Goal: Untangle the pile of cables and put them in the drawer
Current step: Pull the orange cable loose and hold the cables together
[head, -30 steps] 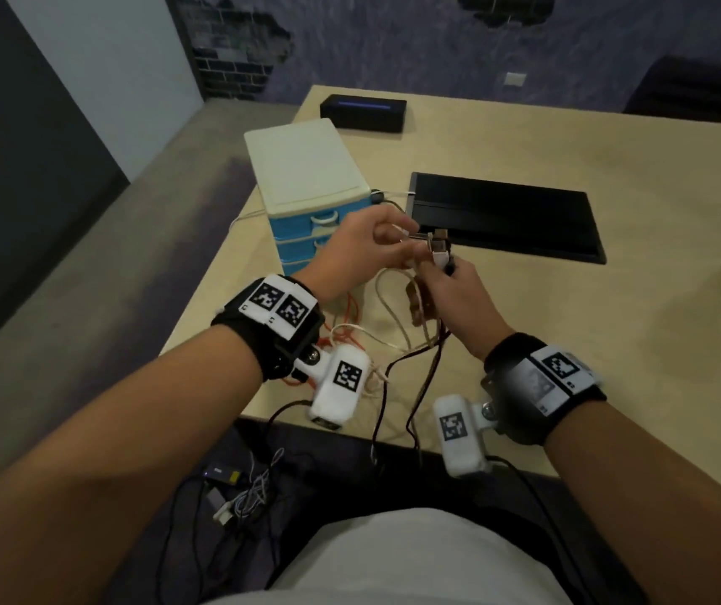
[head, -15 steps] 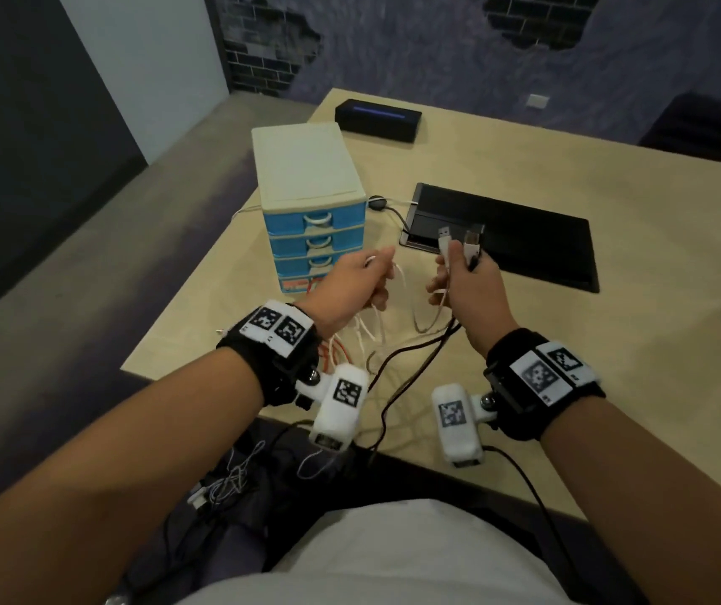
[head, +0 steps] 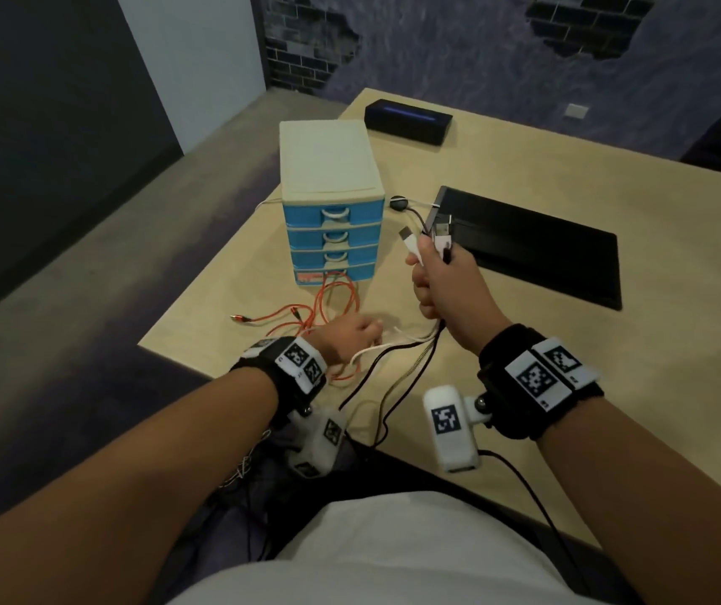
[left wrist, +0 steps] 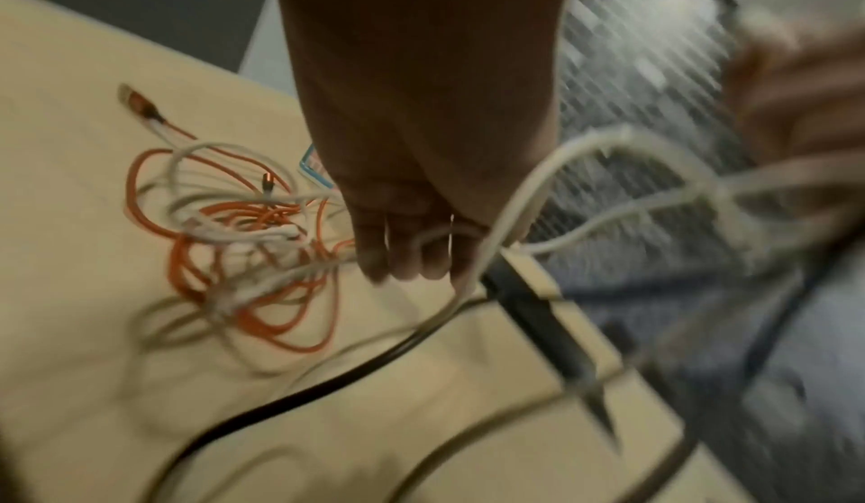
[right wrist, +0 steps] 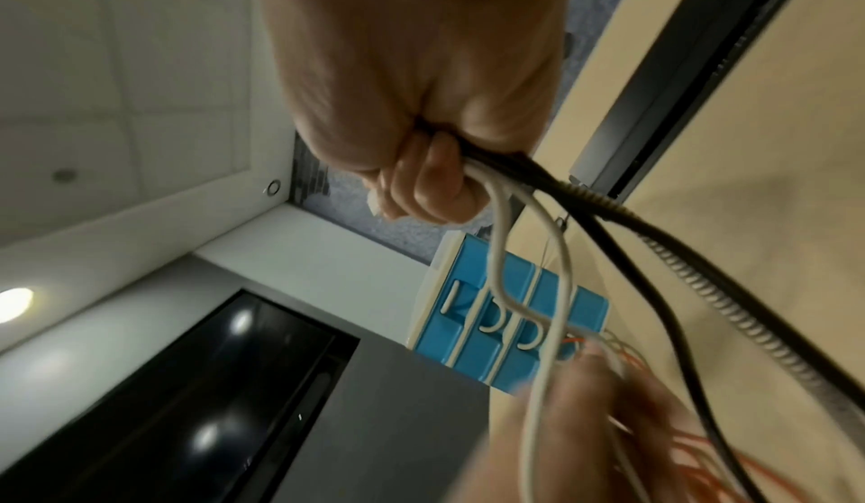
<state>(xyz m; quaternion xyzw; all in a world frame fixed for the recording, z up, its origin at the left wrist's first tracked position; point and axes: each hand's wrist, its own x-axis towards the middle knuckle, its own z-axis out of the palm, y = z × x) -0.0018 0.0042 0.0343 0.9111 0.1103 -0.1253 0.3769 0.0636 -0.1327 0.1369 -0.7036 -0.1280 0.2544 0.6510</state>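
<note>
My right hand [head: 439, 281] is raised above the table and grips a bundle of cables [right wrist: 524, 215], white, black and one spiral-wrapped. Their USB plugs [head: 430, 238] stick up out of the fist. My left hand [head: 360, 336] is low over the table near the front edge, fingers curled round a white cable [left wrist: 496, 237] that runs up to the right hand. An orange cable [head: 323, 307], tangled with thin white ones, lies on the table in front of the blue drawer unit [head: 332, 220]. All its drawers are shut.
A black flat pad [head: 537, 251] lies right of the drawer unit, and a black box [head: 408, 122] sits at the far edge. Black cables [head: 376, 403] hang over the table's front edge [head: 184, 355] toward my lap. More wires lie below the table.
My left hand has dropped away from the right hand, down along the white cable to the table. The right hand keeps the plugs held up.
</note>
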